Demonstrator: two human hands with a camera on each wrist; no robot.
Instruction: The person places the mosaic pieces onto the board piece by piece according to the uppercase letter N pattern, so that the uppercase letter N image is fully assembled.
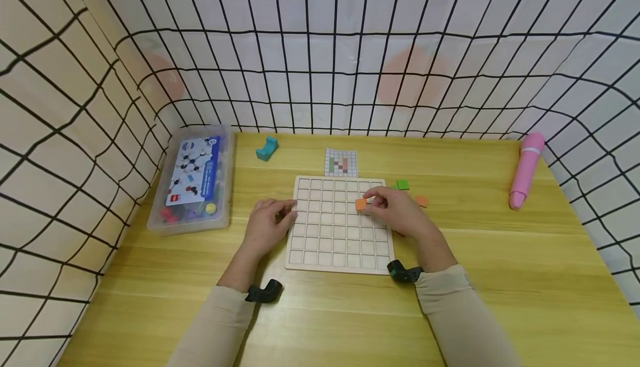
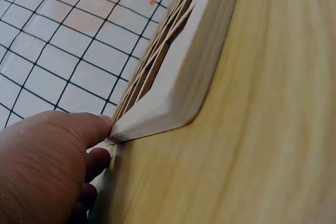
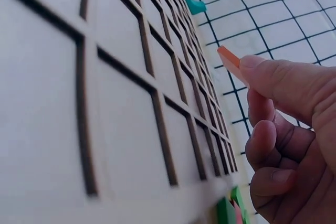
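A pale wooden grid board lies on the table with its square cells bare. Between thumb and fingertips my right hand pinches an orange square tile, held above the right part of the grid; the right wrist view shows the tile tilted and apart from the board. My left hand rests beside the board's left edge. In the left wrist view, its thumb touches the board's side. A small printed card with a coloured grid pattern lies behind the board.
A green tile and another orange tile lie right of the board, partly near my hand. A lidded plastic box stands at left, a teal curved block behind, a pink cylinder far right. Black wire mesh surrounds the table.
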